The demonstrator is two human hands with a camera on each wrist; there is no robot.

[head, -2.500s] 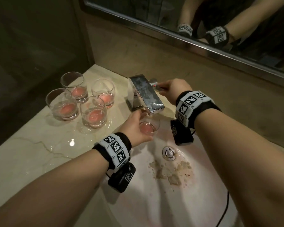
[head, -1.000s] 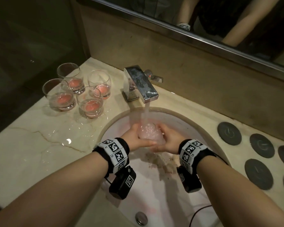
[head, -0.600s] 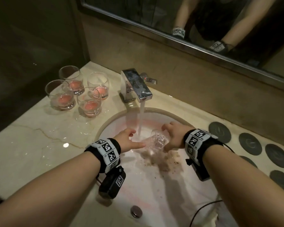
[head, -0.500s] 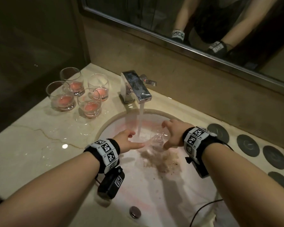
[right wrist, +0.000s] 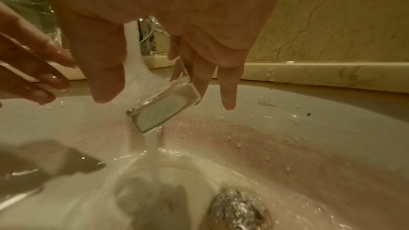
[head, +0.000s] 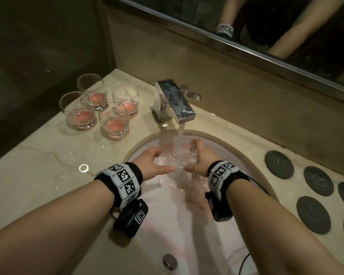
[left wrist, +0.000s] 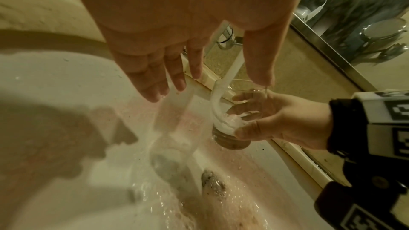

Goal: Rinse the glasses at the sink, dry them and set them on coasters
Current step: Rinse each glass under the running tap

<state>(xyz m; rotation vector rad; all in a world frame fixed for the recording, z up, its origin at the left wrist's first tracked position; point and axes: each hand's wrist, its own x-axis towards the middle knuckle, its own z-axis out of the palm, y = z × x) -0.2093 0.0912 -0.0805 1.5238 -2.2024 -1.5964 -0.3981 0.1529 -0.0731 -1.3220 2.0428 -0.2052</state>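
Note:
A clear glass (head: 182,153) is tilted under the running stream from the chrome tap (head: 174,100), over the white sink (head: 187,225). My right hand (head: 202,158) grips it by the side, fingers and thumb curled round it (left wrist: 230,132). Water swirls inside it and spills into the basin. My left hand (head: 153,163) hovers just left of the glass with wet fingers (left wrist: 155,83) straight, holding nothing. The right wrist view shows the thick glass base (right wrist: 163,109) between my fingers. Several glasses (head: 99,110) with pink liquid stand on the counter left of the tap.
Several dark round coasters (head: 314,179) lie on the marble counter (head: 38,175) right of the sink. The drain (right wrist: 239,205) sits below the stream, with brownish residue around it. A mirror (head: 266,26) runs along the back wall. A black cable (head: 244,261) crosses the sink's front rim.
A second ago both hands were on the glass. The left hand has let go and stays beside it. The right hand has brought the glass mouth under the stream.

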